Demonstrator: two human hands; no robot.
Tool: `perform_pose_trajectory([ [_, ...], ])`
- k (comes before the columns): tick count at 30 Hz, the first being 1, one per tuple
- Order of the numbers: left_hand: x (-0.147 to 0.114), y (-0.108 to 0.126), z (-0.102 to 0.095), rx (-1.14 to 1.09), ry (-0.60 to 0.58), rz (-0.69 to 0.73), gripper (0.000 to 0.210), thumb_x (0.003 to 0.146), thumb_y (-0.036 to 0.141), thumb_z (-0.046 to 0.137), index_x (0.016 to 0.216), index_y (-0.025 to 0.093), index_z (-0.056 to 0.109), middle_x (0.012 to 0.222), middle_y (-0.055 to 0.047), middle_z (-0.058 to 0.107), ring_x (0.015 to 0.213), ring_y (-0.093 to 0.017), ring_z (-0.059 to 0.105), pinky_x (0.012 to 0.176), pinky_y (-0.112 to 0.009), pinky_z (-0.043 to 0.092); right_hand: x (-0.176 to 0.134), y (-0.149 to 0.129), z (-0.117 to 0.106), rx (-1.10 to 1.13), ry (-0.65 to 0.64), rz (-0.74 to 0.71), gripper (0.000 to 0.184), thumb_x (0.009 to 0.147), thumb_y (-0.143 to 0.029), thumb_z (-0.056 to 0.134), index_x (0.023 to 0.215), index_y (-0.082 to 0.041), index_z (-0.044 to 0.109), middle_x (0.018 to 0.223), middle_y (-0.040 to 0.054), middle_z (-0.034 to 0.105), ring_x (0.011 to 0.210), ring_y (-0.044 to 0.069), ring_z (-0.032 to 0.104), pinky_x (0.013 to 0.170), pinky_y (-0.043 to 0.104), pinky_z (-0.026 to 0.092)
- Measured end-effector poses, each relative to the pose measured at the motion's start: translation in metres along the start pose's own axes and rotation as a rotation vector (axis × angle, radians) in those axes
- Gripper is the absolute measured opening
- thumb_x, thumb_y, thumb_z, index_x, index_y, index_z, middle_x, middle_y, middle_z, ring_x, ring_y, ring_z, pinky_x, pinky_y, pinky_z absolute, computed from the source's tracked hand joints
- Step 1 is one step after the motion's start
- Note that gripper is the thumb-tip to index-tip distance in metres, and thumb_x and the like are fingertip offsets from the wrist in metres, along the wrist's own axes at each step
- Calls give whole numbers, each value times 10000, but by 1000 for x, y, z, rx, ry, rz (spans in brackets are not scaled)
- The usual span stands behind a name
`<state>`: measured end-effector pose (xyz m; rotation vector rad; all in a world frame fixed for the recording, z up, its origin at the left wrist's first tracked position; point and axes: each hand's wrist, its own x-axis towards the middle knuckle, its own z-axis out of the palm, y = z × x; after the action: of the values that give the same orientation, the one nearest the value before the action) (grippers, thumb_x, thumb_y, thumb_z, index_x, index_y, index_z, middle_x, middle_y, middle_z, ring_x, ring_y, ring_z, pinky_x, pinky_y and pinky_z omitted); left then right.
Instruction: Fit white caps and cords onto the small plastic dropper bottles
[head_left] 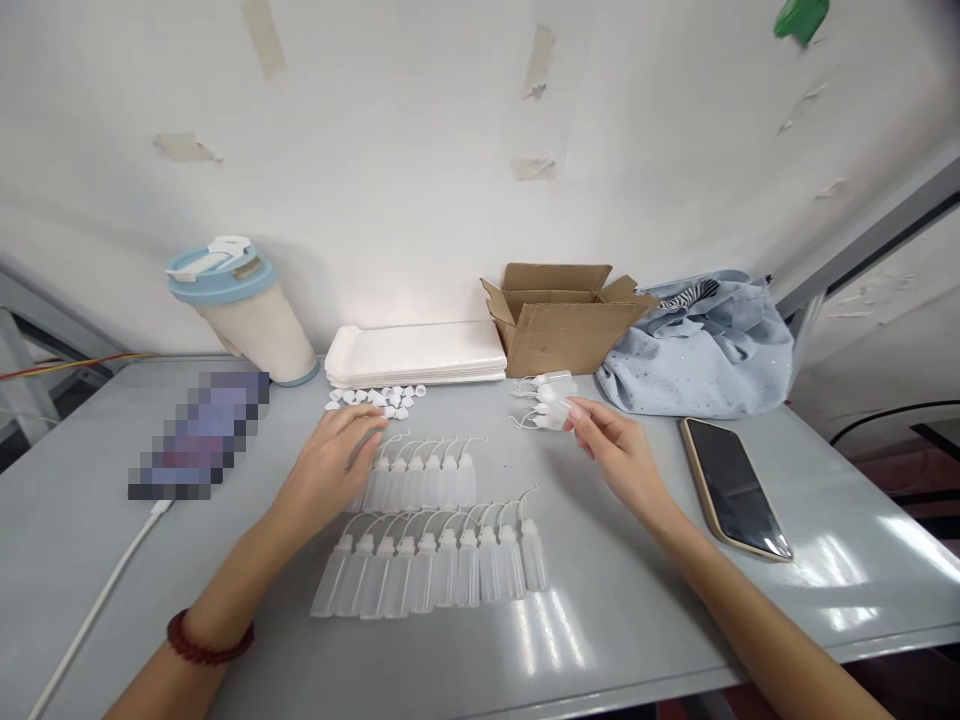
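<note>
My right hand [611,445] pinches the end of a small translucent plastic bottle [553,414] between thumb and fingers, beside a few similar bottles [553,380] lying in a heap. My left hand [330,460] hovers with thumb and fingers apart, just in front of a scatter of small white caps [394,398]; nothing shows in its grasp. Between the hands, small bottles with thin strap-like tails are laid out in two rows: a back row [431,485] partly covered by my left hand, and a longer front row [427,575].
Along the wall stand a tilted-looking cup with a blue lid [259,315], a stack of white sheets or bags [420,355], an opened cardboard box [566,335] and a blue cloth bag [705,350]. A phone [735,490] lies at right; a blurred device [199,435] with a white cable [97,610] is left.
</note>
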<state>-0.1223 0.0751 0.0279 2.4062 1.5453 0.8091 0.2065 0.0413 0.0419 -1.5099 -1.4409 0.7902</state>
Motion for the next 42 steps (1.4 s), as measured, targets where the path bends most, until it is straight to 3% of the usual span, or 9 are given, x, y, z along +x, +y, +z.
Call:
perform_pose_trajectory([
  [4,2,-12,4,-38,-66,-34,375,924,358,327,1025,180,641,1177,-102,619,1125,-267,528,966,-461,433,12,16,-6,-193,87,-107,455,861,-462,511,1127,-117,642,938,105,658,720,173,553,571,264,438],
  [13,4,-12,4,-47,-79,-154,369,869,380,360,977,189,657,1141,-100,647,1043,-275,591,917,-425,467,23,39,-2,-433,130,-431,296,906,-286,487,1118,-165,655,1056,114,679,889,235,591,636,336,484],
  [23,4,-15,3,-12,-70,-207,354,856,399,393,998,184,635,1008,-87,669,833,-240,617,777,-382,496,28,45,-2,-512,159,-425,280,900,-254,475,1100,-176,654,1113,120,655,954,260,579,716,391,481],
  [29,2,1,-5,-21,3,-304,337,846,437,455,1006,189,618,949,-71,658,839,-232,610,755,-359,495,7,14,-2,-477,229,-436,194,874,-303,516,924,-155,632,985,133,635,851,226,551,611,308,428],
  [31,1,11,-7,-93,22,-330,324,842,448,484,1000,199,616,956,-57,658,833,-218,619,716,-333,508,-3,-1,-3,-391,66,-370,184,875,-297,509,766,-168,582,752,59,610,671,159,515,541,262,382],
  [33,-1,20,-7,-187,22,-347,313,834,461,515,987,207,615,955,-48,660,846,-213,631,682,-312,518,-14,-13,-4,-309,-273,-255,270,884,-280,489,639,-170,517,572,-13,505,526,99,421,478,231,315],
  [36,-4,31,-4,-292,-9,-353,311,818,478,550,956,208,617,946,-49,663,860,-218,641,657,-304,530,-26,-25,-3,-258,-790,-227,410,854,-284,536,496,-171,371,472,-69,295,450,57,261,439,222,226],
  [38,-6,36,-2,-324,-35,-334,306,816,477,559,949,208,617,949,-48,663,853,-214,641,653,-304,536,-32,-28,1,-282,-916,-246,464,825,-254,562,458,-169,291,445,-81,214,429,48,195,435,227,195],
  [42,-8,39,2,-337,-73,-298,287,828,458,551,955,209,616,962,-48,663,855,-207,638,670,-308,545,-42,-31,12,-380,-895,-265,477,742,-146,577,430,-160,216,429,-88,137,423,50,135,451,242,182],
])
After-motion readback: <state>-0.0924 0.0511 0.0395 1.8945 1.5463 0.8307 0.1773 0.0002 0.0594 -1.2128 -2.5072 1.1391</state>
